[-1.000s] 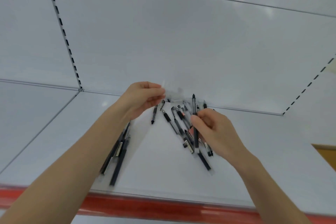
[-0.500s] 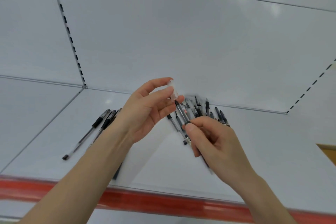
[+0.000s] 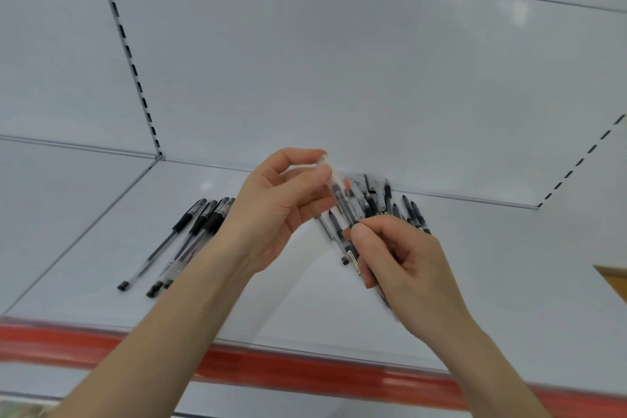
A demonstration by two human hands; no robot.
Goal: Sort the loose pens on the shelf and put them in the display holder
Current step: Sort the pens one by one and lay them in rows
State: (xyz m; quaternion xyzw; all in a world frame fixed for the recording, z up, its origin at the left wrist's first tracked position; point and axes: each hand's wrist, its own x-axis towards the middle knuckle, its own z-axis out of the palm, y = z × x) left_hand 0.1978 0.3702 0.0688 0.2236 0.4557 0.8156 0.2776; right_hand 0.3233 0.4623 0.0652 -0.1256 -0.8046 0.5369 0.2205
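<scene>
Seen from the head, the left hand [image 3: 281, 210] and the right hand [image 3: 403, 258] hold one clear pen [image 3: 341, 197] up over the white shelf [image 3: 101, 265]. The left hand pinches its top end and the right hand pinches its lower end. Some black pens [image 3: 193, 234] lie side by side on the shelf to the left, and a messy pile of pens [image 3: 386, 204] lies at the back, just behind the hands.

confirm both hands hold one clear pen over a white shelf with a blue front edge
No. The head view shows the front edge is red, not blue. The left hand and right hand do hold one clear pen over the white shelf.
</scene>
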